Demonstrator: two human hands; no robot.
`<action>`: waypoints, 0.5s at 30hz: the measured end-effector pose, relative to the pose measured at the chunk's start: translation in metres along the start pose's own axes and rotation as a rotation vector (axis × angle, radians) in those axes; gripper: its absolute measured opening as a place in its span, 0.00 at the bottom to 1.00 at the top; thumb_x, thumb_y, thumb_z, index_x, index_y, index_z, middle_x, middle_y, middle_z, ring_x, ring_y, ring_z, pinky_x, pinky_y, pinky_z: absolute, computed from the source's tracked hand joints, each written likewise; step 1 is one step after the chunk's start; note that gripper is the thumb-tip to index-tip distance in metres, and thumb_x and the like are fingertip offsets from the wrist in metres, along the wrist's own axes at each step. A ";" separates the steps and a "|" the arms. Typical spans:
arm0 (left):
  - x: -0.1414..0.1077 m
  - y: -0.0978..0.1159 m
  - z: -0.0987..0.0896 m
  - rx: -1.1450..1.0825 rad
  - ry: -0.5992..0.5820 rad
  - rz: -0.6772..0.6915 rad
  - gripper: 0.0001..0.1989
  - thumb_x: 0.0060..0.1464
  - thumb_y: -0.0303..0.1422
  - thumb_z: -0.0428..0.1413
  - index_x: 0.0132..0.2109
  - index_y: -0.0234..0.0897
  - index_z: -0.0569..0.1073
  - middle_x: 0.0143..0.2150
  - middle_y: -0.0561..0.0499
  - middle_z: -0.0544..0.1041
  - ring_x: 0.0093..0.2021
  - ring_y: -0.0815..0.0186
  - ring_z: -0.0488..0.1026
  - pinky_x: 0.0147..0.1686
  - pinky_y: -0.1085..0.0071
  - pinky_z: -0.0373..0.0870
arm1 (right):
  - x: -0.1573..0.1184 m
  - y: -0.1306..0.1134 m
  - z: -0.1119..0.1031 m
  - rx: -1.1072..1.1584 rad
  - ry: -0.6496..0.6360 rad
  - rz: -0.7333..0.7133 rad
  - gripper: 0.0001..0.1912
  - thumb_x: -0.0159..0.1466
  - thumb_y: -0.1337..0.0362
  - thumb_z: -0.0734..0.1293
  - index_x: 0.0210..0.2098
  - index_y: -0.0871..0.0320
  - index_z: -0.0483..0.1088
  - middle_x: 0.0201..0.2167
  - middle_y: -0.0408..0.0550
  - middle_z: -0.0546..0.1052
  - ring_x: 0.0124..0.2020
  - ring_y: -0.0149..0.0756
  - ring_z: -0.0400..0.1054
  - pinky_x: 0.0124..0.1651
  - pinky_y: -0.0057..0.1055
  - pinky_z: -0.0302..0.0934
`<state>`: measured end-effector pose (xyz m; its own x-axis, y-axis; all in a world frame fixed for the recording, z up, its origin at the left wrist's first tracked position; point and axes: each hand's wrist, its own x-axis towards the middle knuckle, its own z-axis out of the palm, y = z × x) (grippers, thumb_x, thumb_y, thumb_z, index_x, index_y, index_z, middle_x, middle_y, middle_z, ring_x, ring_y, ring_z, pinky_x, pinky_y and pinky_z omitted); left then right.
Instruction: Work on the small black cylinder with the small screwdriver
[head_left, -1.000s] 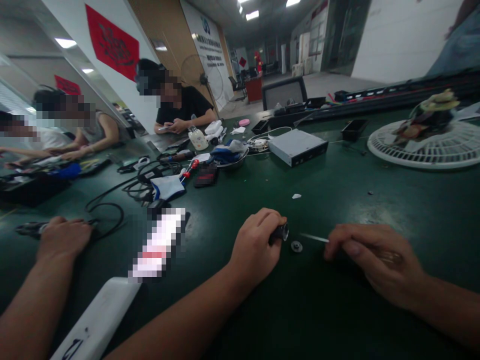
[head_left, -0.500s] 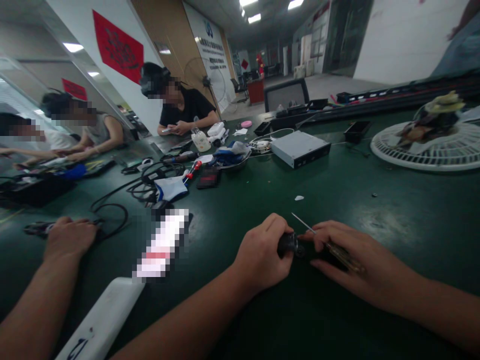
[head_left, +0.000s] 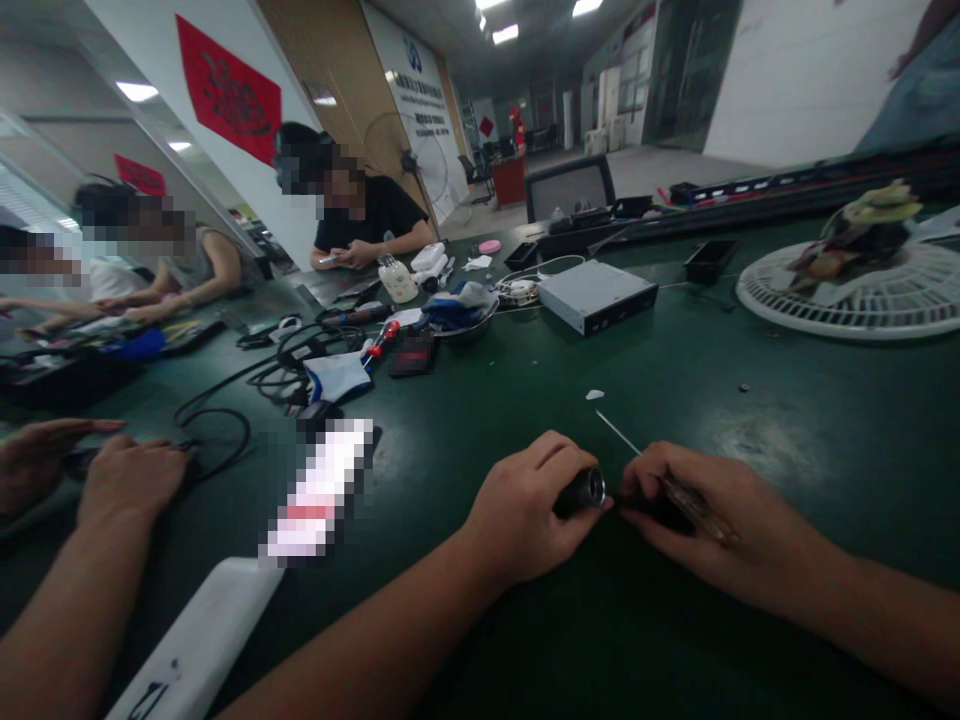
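My left hand [head_left: 529, 510] is wrapped round a short black cylinder [head_left: 583, 491], whose round open end with a shiny rim faces right. Just to its right, my right hand [head_left: 697, 510] holds a screwdriver [head_left: 701, 508] with a translucent amber handle; its thin metal shaft points up and left, clear of the cylinder. Something dark also shows between the thumb and fingers of my right hand, too dim to make out. A small white scrap [head_left: 595, 394] lies on the green table [head_left: 660, 375] beyond my hands.
Behind are a silver disc drive [head_left: 598, 297], a white fan grille [head_left: 855, 300] and a small black tray [head_left: 710, 262]. Cables, a red screwdriver [head_left: 384, 340] and a lit phone [head_left: 322, 490] lie left, near a white case [head_left: 202, 640]. A co-worker's hands [head_left: 131, 480] are at far left.
The black cylinder has turned so its open end shows, and the dark piece has come into my right hand, apart from it. At far left, another hand of the co-worker has come into view.
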<state>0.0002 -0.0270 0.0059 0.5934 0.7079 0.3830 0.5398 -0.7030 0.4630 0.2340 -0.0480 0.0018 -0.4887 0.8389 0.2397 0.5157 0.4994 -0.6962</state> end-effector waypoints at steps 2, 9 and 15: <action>0.000 0.001 -0.001 -0.002 0.004 -0.005 0.15 0.60 0.36 0.60 0.52 0.38 0.71 0.47 0.47 0.74 0.44 0.62 0.73 0.42 0.65 0.72 | 0.000 0.000 0.000 0.023 0.043 -0.013 0.09 0.63 0.68 0.69 0.38 0.52 0.63 0.36 0.43 0.76 0.34 0.34 0.73 0.34 0.32 0.68; -0.001 0.003 -0.001 0.026 0.007 -0.041 0.20 0.61 0.42 0.59 0.56 0.39 0.69 0.41 0.50 0.78 0.39 0.62 0.74 0.38 0.64 0.70 | -0.002 0.001 0.000 0.091 0.137 -0.003 0.10 0.62 0.72 0.66 0.37 0.52 0.62 0.40 0.45 0.80 0.38 0.36 0.77 0.36 0.31 0.71; 0.000 0.005 -0.001 0.062 -0.029 -0.105 0.19 0.62 0.41 0.57 0.55 0.40 0.67 0.43 0.49 0.77 0.38 0.60 0.74 0.36 0.63 0.70 | 0.000 0.005 0.002 0.145 0.176 0.014 0.10 0.65 0.69 0.66 0.37 0.51 0.60 0.44 0.46 0.80 0.44 0.37 0.78 0.44 0.33 0.72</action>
<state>0.0023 -0.0301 0.0088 0.5479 0.7766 0.3110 0.6358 -0.6282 0.4485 0.2354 -0.0461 -0.0031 -0.3454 0.8769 0.3343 0.4090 0.4613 -0.7874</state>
